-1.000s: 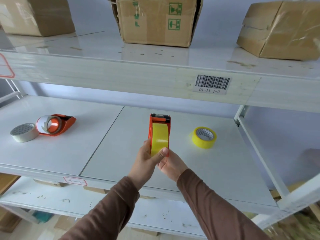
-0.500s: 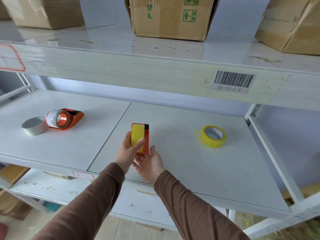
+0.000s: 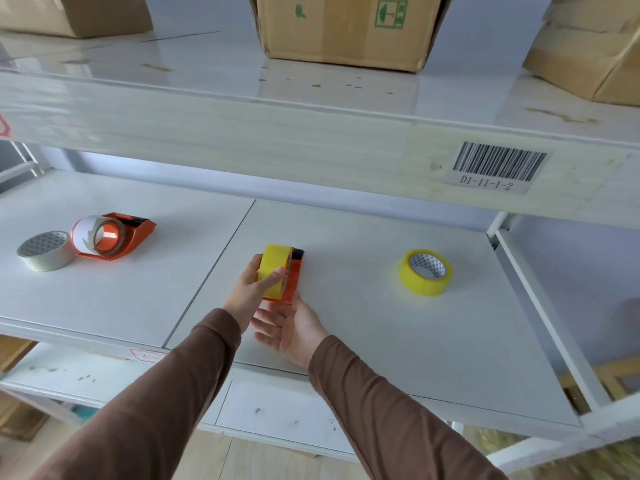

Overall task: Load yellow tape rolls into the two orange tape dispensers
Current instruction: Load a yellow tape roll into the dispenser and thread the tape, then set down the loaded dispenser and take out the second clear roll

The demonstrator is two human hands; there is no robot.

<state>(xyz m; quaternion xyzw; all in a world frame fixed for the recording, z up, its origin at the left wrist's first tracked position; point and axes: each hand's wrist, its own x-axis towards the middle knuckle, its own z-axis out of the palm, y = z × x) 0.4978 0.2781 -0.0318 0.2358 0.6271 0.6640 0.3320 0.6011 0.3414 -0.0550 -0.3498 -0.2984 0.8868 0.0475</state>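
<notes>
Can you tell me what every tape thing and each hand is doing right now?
Left hand: gripping the loaded orange dispenser, yellow roll fitted.
Right hand: open, palm up, beneath the dispenser.
Loose yellow roll: lying flat on the shelf, untouched.
Second orange dispenser: lying on its side, holding a whitish, nearly spent roll.
Grey roll: flat beside it.

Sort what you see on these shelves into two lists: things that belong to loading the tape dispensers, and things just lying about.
Belongs to the job:
held orange dispenser
yellow roll in it
spare yellow roll
second orange dispenser

Just lying about:
grey tape roll
cardboard boxes
barcode label
</notes>
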